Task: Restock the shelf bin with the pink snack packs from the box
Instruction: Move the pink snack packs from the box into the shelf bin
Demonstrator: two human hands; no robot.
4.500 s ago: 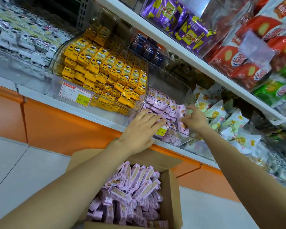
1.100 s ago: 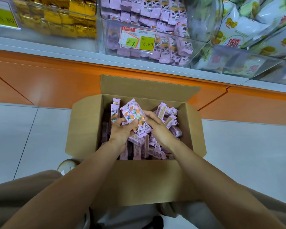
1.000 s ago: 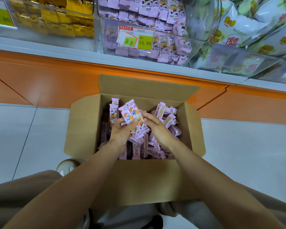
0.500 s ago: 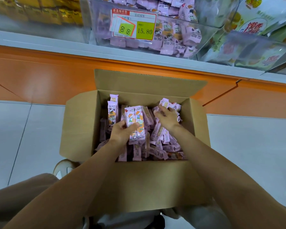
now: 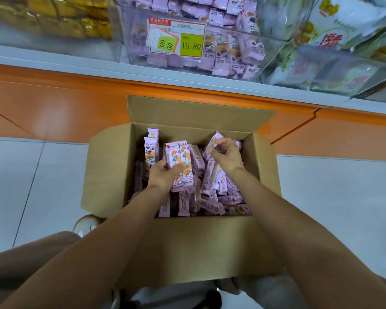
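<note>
Right hand (image 5: 226, 156) has edged toward the back right of the box (image 5: 112, 172) since half a second ago. Its thumb and fingers now pinch the upper end of a single pack (image 5: 212, 142). Left hand (image 5: 163, 177) keeps its grip on the bundle (image 5: 179, 160), about two packs side by side, with fingers curled around the lower half and the thumb across the front.

Box is cardboard, sits on the floor (image 5: 20, 175) with its flaps open, and the back flap leans on the orange base panel (image 5: 54, 108). It is roughly half full of pink snack packs (image 5: 212, 186). Two packs stand upright at the back left. Those along the front wall lie flat and point every which way.

The bundle's long axis runs near to far, with top ends toward the shelf and printed faces up toward the camera. The single pack is tilted, its upper end leaning toward the back right corner and its lower end down in the pile.

Shelf bin (image 5: 129, 52) is clear plastic and sits on the shelf right above the box. It holds a loose heap of the same pink packs and has a price tag (image 5: 176, 37) reading 15.80 on its front. Yellow packs (image 5: 54, 21) fill the bin to its left, and white-green bags (image 5: 334, 41) lie in the one to its right.
</note>
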